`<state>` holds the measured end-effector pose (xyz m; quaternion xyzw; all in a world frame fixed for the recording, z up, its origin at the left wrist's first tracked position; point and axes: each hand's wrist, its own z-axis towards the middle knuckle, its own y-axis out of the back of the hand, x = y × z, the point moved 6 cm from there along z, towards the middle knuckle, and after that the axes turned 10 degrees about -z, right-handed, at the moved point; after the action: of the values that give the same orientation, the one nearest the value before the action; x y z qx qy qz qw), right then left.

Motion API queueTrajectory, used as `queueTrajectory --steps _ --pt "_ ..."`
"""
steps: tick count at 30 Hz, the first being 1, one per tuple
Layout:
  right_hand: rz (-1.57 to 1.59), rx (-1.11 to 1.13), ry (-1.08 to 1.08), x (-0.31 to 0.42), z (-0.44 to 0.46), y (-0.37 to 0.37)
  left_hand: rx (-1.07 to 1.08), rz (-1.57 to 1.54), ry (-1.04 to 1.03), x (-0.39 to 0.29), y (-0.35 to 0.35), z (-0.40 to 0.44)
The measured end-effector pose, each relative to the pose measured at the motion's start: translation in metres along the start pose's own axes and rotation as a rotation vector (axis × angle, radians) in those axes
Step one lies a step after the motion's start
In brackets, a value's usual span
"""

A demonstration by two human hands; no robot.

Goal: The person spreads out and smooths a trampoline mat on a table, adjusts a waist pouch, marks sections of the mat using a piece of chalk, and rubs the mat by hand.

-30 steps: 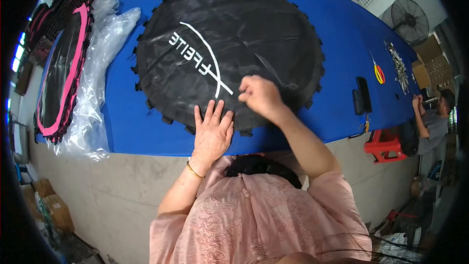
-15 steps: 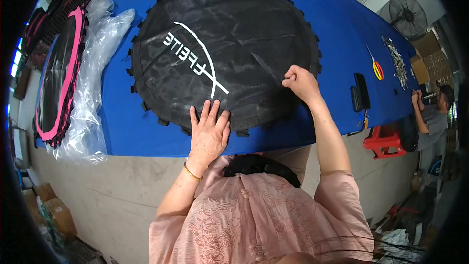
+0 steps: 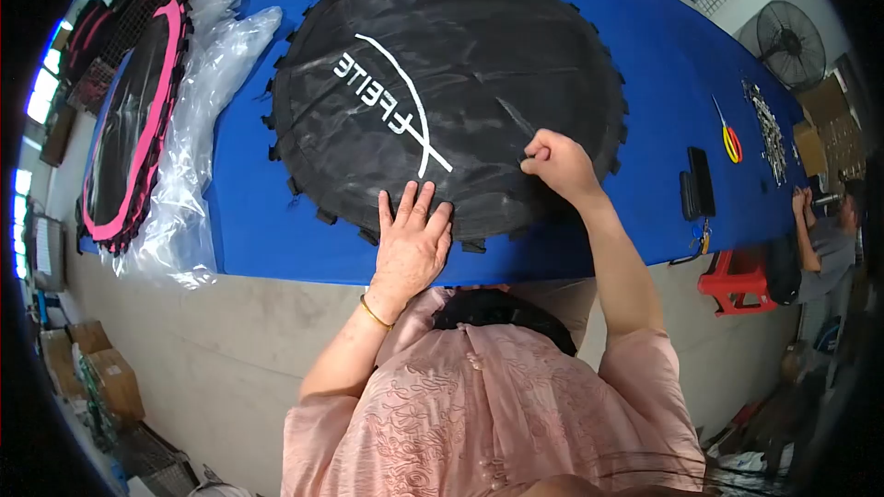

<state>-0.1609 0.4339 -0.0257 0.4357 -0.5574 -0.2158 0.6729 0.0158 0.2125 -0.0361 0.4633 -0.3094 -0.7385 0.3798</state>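
Observation:
A round black trampoline mat lies flat on the table, with short tabs around its edge and white mirrored lettering beside a white curved line. My left hand rests on the mat's near edge, palm down, fingers spread, just below the white mark. Over the mat's right part, my right hand is closed in a pinch with its fingertips at the black fabric. Whether it grips a fold of fabric or some small thing is hidden.
The blue table carries a pink-edged black mat and clear plastic on the left. To the right lie scissors, dark cases and small metal pieces. Another person sits beyond, near a red stool.
The view has shifted, so the table and mat appear farther right. My right hand, still closed, has moved slightly left across the mat. My left hand stays spread on the near edge.

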Motion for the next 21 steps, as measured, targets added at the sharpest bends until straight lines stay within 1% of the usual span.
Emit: queueTrajectory --steps 1,3,4,7,10,14,16,17,19,21 --pt "0.076 0.082 -0.033 -0.003 -0.004 -0.006 -0.003 0.001 0.007 0.000 0.001 0.000" --pt "0.053 0.132 -0.013 0.015 -0.022 -0.010 0.015 0.001 0.005 0.000 0.000 0.000" --pt "0.055 0.151 0.032 0.025 -0.028 -0.012 0.017 0.005 0.006 0.000 0.000 0.000" --pt "0.041 0.122 0.079 0.036 -0.038 -0.018 0.026 -0.001 0.007 0.000 0.000 -0.001" --pt "-0.016 0.147 0.039 0.028 -0.037 -0.008 0.030 -0.005 0.009 0.000 0.000 0.000" --pt "-0.051 0.153 0.046 0.025 -0.037 -0.008 0.029 -0.006 0.014 -0.001 0.001 0.000" --pt "0.018 0.214 0.104 0.045 -0.038 -0.022 0.028 -0.011 0.013 -0.002 0.002 0.000" --pt "0.008 0.207 0.164 0.055 -0.037 -0.031 0.027 -0.008 0.014 -0.001 0.002 0.000" --pt "0.015 0.176 0.206 0.075 -0.038 -0.037 0.022 -0.011 0.012 0.001 -0.001 -0.001" --pt "0.014 0.179 0.209 0.073 -0.038 -0.037 0.024 -0.014 0.012 0.002 -0.001 -0.001"
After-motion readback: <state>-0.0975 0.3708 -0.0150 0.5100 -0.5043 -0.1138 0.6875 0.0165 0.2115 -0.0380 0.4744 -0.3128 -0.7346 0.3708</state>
